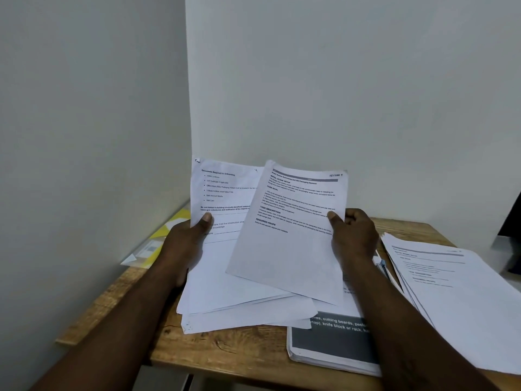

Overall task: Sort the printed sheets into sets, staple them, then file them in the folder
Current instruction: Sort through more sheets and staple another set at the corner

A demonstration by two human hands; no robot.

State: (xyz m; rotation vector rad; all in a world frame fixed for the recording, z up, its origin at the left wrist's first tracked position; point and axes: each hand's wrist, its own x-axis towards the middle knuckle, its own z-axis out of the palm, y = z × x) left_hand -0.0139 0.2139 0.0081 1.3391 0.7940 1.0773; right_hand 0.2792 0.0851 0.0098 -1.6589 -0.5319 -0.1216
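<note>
My left hand (187, 244) grips a stack of printed sheets (225, 198) by its left edge, thumb on top, tilted up above the wooden table (214, 348). The top page lists onboarding documents. My right hand (353, 235) pinches a single sheet (293, 238) marked "Section 4" at its right edge; it overlaps the stack and slants to the right. A fanned pile of printed sheets (456, 292) lies on the table at the right. A yellow and clear folder (160, 241) lies at the table's back left corner. No stapler shows.
A thick stack with a grey-banded page (329, 345) lies near the table's front edge under my right forearm. Walls close in behind and to the left. A dark object (511, 221) stands at the far right edge.
</note>
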